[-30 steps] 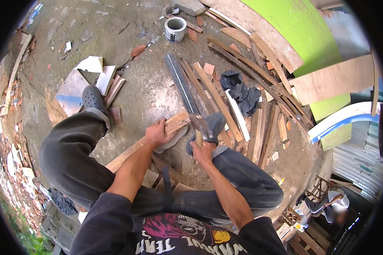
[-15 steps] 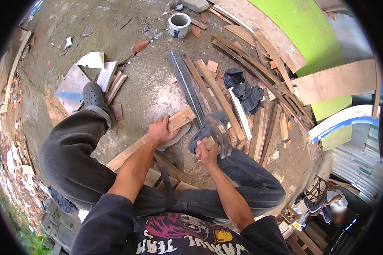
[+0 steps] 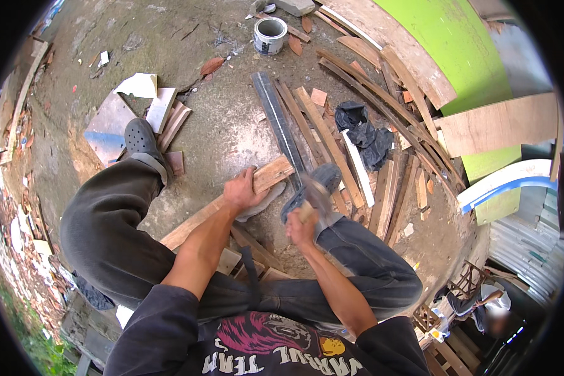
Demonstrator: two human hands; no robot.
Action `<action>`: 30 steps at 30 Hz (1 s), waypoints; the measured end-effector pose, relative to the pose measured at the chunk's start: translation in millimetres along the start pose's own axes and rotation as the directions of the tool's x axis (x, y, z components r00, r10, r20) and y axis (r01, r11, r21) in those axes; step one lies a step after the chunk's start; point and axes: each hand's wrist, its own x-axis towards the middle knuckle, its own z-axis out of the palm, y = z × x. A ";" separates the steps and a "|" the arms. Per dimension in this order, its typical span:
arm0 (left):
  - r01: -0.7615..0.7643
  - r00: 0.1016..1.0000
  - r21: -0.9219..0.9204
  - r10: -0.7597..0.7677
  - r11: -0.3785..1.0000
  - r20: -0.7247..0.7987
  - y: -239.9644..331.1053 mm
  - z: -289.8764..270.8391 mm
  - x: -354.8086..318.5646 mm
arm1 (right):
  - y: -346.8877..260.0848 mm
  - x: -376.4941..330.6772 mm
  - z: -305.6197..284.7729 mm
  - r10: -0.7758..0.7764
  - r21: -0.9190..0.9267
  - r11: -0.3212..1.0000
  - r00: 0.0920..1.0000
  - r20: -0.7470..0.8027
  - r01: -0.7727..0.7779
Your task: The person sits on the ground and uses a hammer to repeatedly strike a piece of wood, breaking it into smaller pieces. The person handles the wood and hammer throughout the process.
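My left hand (image 3: 243, 191) is closed round a long wooden plank (image 3: 274, 173), which slants across in front of me with its far end just past my fingers. Beneath that end lies a pale stone-like block (image 3: 263, 203), partly covered. My right hand (image 3: 301, 228) grips the short wooden handle of a hammer (image 3: 318, 199). The hammer's metal head is smeared by motion and its exact shape is unclear. It hangs over my right shoe, beside the plank's end and apart from it.
Dark and bare wooden strips (image 3: 329, 141) lie ahead and to the right, around a crumpled black plastic bag (image 3: 363, 135). A paint can (image 3: 270, 36) stands far ahead. Board offcuts (image 3: 109, 128) lie by my left shoe. Another person (image 3: 479, 307) is at the lower right.
The hammer has swung slightly and its head is turned differently and more blurred. My left hand keeps its hold on the plank. The whole view has shifted a little.
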 end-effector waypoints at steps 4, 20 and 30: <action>0.026 0.999 0.015 -0.025 1.000 -0.021 -4.8 -4.7 2.6 | -31.5 5.6 7.6 0.292 -0.083 0.954 0.954 0.064 -0.287; 0.016 0.998 0.014 -0.015 1.000 -0.065 -2.7 3.2 2.1 | -24.3 4.8 -4.5 -0.324 0.147 0.940 0.942 0.092 0.309; 0.040 0.999 -0.009 -0.040 0.999 -0.031 -0.1 0.1 0.7 | -9.3 17.7 -11.6 -0.464 -0.415 0.764 0.868 0.176 0.493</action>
